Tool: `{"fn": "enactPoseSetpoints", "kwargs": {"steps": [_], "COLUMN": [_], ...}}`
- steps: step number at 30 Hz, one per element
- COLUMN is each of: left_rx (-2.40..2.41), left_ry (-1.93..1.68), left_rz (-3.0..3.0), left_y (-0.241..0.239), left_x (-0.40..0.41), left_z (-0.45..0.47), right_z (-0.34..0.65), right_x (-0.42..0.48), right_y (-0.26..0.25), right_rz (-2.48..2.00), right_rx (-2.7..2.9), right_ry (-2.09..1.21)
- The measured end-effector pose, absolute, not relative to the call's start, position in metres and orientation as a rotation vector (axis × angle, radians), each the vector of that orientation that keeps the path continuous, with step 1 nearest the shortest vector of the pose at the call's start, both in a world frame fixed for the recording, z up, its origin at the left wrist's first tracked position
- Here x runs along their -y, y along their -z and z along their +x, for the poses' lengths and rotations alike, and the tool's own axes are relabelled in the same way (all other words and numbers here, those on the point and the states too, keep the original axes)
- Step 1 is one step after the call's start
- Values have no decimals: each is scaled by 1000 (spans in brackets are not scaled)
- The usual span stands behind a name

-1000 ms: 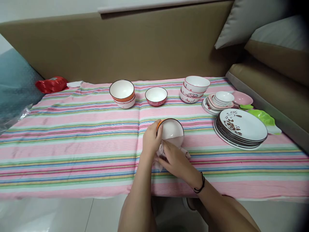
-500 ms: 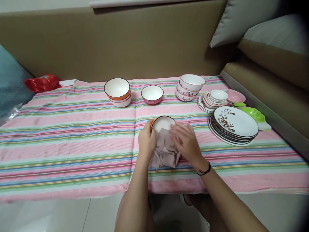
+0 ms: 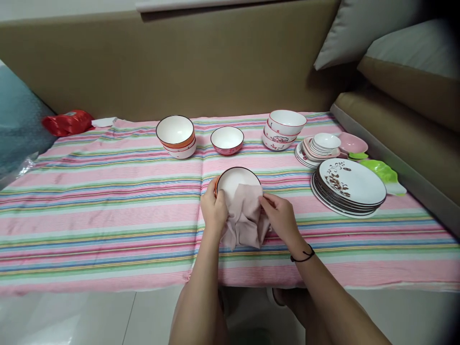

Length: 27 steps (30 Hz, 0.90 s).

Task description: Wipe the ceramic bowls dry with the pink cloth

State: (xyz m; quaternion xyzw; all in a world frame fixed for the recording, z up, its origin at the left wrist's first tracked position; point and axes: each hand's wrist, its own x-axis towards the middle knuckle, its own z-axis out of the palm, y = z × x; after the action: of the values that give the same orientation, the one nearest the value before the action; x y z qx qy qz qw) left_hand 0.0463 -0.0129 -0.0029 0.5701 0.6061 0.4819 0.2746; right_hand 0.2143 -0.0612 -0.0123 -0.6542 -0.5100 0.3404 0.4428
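toward the near edge of the striped table (image 3: 108, 201), the left hand (image 3: 213, 211) has its fingers curled round the orange bowl (image 3: 233, 178) and the right hand (image 3: 282, 218) pinches the pink cloth (image 3: 246, 215) draped inside, so this looks like the wiping step, which next calls for a steadied bowl.

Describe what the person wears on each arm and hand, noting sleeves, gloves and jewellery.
Both forearms are bare, with no sleeves in view. The left hand and right hand wear no gloves and no rings that show. A thin black cord circles the right wrist; the left wrist carries nothing.
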Motion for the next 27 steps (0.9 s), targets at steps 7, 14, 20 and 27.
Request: {"fn": "enactPoseSetpoints", "kwargs": {"steps": [7, 14, 20, 27], "left_rx": [-1388, -1258, -1145, -987], "left_ry": [-1201, -1140, -939, -734], "left_rz": [1520, 1489, 1453, 1494], "left_y": [-7, -10, -18, -26], "left_x": [17, 13, 14, 21], "left_z": [47, 40, 30, 25], "right_z": [212, 216, 217, 212], "right_x": [51, 46, 44, 44], "right_y": [10, 13, 7, 1], "right_rz": [-1631, -1522, -1287, -1156], "right_rx": [1271, 1284, 1362, 1506], "right_ry": [-602, -633, -747, -1001]}}
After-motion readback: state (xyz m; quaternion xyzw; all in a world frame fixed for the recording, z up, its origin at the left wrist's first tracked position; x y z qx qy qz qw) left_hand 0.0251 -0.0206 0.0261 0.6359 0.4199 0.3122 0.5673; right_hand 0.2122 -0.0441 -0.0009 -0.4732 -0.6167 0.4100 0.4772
